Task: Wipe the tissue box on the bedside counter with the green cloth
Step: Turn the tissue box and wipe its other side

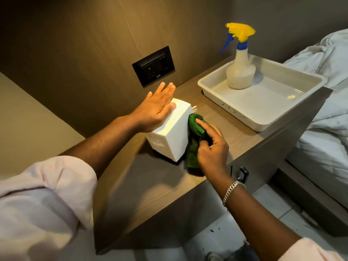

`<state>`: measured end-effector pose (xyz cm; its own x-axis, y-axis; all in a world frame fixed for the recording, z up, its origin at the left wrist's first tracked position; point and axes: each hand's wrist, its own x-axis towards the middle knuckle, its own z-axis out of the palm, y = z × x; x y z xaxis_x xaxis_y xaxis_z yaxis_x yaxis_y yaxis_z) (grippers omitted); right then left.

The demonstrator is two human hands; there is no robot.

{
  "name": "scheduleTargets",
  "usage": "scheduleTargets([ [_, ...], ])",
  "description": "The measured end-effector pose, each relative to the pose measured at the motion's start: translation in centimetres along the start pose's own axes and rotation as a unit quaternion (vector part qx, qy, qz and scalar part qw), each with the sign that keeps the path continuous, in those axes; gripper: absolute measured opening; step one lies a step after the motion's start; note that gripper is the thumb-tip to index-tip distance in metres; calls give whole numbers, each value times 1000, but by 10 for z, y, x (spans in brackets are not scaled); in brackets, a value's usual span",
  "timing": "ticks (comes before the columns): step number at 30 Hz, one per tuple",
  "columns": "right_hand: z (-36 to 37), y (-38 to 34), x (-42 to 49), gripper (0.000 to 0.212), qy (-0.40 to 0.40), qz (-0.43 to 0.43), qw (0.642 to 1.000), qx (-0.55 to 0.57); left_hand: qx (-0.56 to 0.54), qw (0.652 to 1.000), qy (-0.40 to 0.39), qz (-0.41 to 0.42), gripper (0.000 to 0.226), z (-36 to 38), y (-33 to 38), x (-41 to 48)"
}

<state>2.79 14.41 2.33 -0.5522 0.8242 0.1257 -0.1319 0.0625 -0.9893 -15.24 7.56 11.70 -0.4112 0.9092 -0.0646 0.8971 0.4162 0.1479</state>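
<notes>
A white tissue box (pixel 172 136) stands tipped on the wooden bedside counter (pixel 146 185), one long face turned up. My left hand (pixel 157 108) lies flat on that upper face, fingers straight and spread, steadying it. My right hand (pixel 211 149) grips a green cloth (pixel 194 127) and presses it against the box's right side, index finger stretched over the cloth's top fold. The cloth's lower end hangs down to the counter beside the box.
A white tray (pixel 263 102) at the counter's far right holds a spray bottle (pixel 240 68) with a yellow and blue trigger. A black socket panel (pixel 153 65) sits on the wall behind. A bed (pixel 329 91) lies to the right, with a drawer handle (pixel 243 174) under the counter.
</notes>
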Motion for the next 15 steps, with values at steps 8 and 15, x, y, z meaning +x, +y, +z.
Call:
scheduleTargets([
  [8, 13, -8, -87, 63, -121, -23, 991, 61, -6, 1000, 2, 0, 65, -1, 0, -2],
  [15, -51, -49, -36, 63, -225, 61, 969, 87, -11, 997, 73, -16, 61, -2, 2, -8],
])
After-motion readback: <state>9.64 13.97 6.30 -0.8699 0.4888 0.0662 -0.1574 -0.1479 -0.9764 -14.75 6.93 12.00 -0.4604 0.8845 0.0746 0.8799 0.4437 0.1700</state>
